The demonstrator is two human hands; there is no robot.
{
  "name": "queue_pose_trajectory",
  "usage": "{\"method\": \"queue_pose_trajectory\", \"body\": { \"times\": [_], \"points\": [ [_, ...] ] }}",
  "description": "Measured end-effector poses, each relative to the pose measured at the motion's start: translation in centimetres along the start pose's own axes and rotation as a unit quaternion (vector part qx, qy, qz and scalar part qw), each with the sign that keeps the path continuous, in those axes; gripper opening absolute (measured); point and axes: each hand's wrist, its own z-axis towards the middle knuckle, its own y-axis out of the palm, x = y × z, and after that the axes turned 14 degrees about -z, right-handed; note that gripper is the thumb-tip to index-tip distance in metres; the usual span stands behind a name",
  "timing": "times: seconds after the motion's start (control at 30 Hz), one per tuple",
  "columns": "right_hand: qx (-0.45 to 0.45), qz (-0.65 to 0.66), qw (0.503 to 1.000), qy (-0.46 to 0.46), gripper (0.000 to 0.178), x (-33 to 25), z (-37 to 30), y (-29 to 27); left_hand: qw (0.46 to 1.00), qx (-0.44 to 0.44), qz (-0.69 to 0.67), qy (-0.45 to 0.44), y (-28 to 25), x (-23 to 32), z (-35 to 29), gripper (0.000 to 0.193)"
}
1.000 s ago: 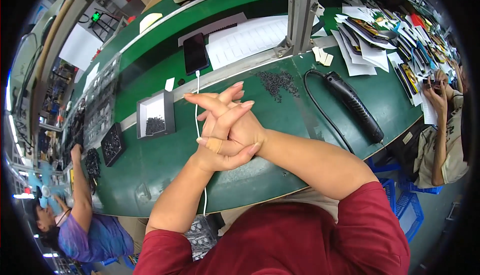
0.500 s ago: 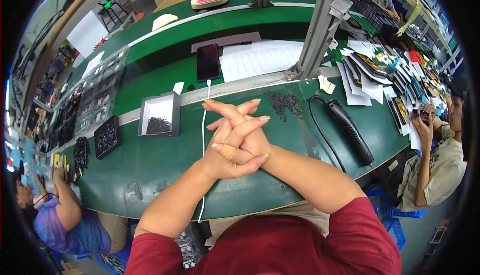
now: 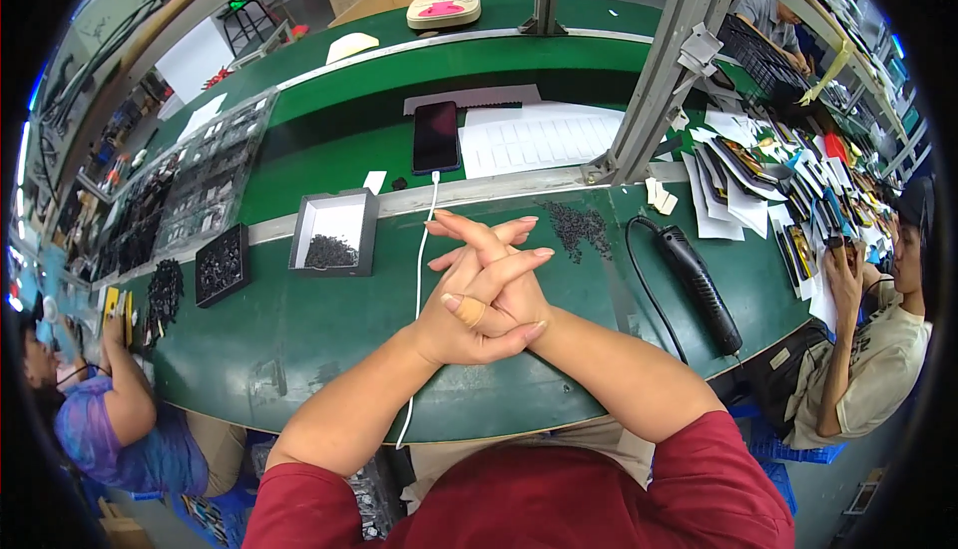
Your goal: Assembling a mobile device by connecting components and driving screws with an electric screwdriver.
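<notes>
Above the green bench, my left hand [image 3: 445,337] and my right hand [image 3: 521,301] are clasped, their fingers laced through each other. No object shows between them, though the palms are hidden. A tan bandage [image 3: 469,311] wraps one digit. A white charging cable [image 3: 421,279] passes beside my left hand and runs up to a dark phone [image 3: 436,138]. Small black parts [image 3: 577,230] lie in a loose pile beyond my right hand. To the left, an open grey box [image 3: 332,252] holds similar black pieces.
A black corded handheld tool [image 3: 703,287] lies to the right. A dark tray [image 3: 222,266] of small parts sits left. Printed paper [image 3: 539,145] lies behind a metal post [image 3: 659,75]. Co-workers sit at both sides, the right one near heaped papers and parts [image 3: 738,175].
The view has shifted slightly, so the bench things and my hands appear a little further right and lower. My fingers remain interlaced.
</notes>
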Motion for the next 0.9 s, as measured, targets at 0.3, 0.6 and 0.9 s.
{"method": "queue_pose_trajectory", "body": {
  "times": [0.3,0.6,0.9],
  "points": [
    [0.013,-0.024,1.0,0.001,0.084,0.4,0.0,0.9,1.0,0.006,0.0,0.013,-0.1,-0.6,0.1,0.073],
    [-0.003,0.017,0.999,0.027,0.082,2.0,-1.1,1.2,1.0,-0.002,0.0,0.005,0.1,-0.4,0.2,0.071],
    [-0.003,0.025,1.0,0.019,0.086,0.8,-0.3,0.3,1.0,0.001,-0.009,-0.019,0.2,0.0,0.2,0.07]
  ]
}}
